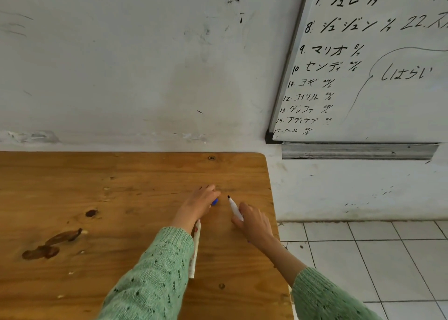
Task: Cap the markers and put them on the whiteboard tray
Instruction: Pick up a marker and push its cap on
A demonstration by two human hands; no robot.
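My right hand (254,223) grips an uncapped white marker (234,207), its dark tip pointing up and away over the wooden table (97,198). My left hand (197,205) rests on the table just left of it, fingers curled over a small blue cap (215,201) that peeks out at the fingertips. A second white marker (196,249) lies on the table under my left wrist and sleeve, partly hidden. The metal whiteboard tray (358,151) hangs on the wall to the upper right, under the whiteboard (388,64).
The table's right edge runs just beside my right hand, with white tiled floor (375,259) beyond it. Dark knots and stains mark the tabletop at left. A scuffed white wall stands behind the table.
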